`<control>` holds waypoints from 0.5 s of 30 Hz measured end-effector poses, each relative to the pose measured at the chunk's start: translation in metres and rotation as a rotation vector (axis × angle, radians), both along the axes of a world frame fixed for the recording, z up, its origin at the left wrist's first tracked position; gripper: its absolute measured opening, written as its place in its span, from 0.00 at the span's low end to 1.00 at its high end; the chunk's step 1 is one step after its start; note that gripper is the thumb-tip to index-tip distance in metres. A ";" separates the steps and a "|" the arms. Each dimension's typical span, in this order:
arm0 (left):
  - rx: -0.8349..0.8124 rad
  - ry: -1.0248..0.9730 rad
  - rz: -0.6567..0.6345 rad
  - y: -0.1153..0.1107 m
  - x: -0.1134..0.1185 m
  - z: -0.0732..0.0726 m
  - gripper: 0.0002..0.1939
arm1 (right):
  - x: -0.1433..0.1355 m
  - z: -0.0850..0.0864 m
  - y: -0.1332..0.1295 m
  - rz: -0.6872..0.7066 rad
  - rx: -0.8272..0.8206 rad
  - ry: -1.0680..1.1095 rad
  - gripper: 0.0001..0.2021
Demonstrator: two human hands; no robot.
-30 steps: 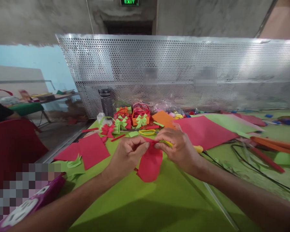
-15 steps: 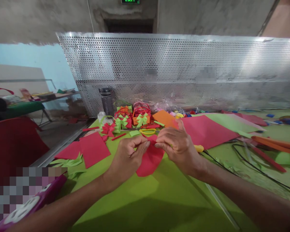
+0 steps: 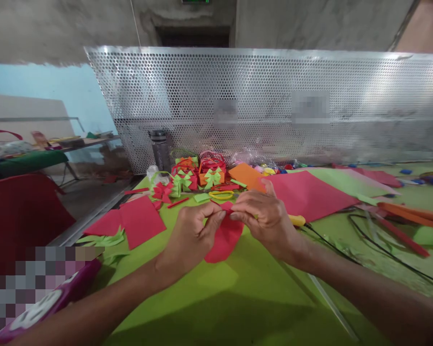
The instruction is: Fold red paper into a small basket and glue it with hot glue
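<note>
Both hands pinch the upper edge of a red felt piece (image 3: 223,242), which hangs down between them with a rounded lower end. My left hand (image 3: 195,228) grips it between thumb and forefinger from the left. From the right, my right hand (image 3: 263,216) holds the same edge, its fingers close to the left thumb. The fingers partly hide the fold at the top. Just beyond the hands lie yellow-handled scissors (image 3: 221,195). A yellow tool with a black cord (image 3: 296,220), probably a glue gun, lies partly behind my right hand.
Small red felt baskets with green bows (image 3: 212,177) stand at the back beside a dark bottle (image 3: 160,150). Red felt sheets (image 3: 142,221) lie left, a larger red sheet (image 3: 310,194) right. A clear stick (image 3: 332,305) lies front right. A perforated metal panel (image 3: 202,81) borders the back.
The hands stay nearly in place, still pinching the red felt. Its top edge has shifted slightly between the fingertips, and the hanging part looks a little narrower. The view has moved slightly.
</note>
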State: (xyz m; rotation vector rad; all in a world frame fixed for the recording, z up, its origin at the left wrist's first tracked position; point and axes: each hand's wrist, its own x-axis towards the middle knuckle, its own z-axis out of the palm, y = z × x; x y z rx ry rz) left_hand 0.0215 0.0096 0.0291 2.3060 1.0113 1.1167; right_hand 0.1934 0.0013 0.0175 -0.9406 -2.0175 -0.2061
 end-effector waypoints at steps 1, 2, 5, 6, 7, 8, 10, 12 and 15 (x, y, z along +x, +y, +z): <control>0.005 -0.002 -0.007 0.000 0.000 0.000 0.12 | 0.000 0.000 0.000 0.010 -0.018 0.018 0.08; 0.008 0.001 -0.010 0.000 0.000 0.000 0.12 | -0.001 0.001 0.000 0.021 -0.032 0.035 0.09; -0.003 0.021 -0.004 0.000 0.000 -0.001 0.13 | -0.002 0.001 0.000 0.035 -0.065 0.059 0.09; -0.009 0.025 -0.001 -0.001 0.000 -0.001 0.13 | -0.002 0.001 0.000 0.031 -0.071 0.060 0.10; -0.014 0.027 0.001 -0.001 0.000 -0.001 0.13 | -0.003 0.001 0.000 0.029 -0.071 0.058 0.09; -0.019 0.027 0.002 -0.001 0.000 -0.002 0.13 | -0.003 0.001 -0.001 0.026 -0.068 0.053 0.09; -0.035 0.025 0.001 0.000 0.000 -0.002 0.13 | -0.003 0.002 -0.001 0.010 -0.061 0.039 0.08; -0.060 0.022 -0.005 0.000 0.001 -0.001 0.13 | -0.003 0.003 -0.003 -0.009 -0.058 0.018 0.08; -0.075 0.005 -0.019 0.001 0.001 0.000 0.12 | -0.003 0.004 -0.004 -0.037 -0.052 0.003 0.09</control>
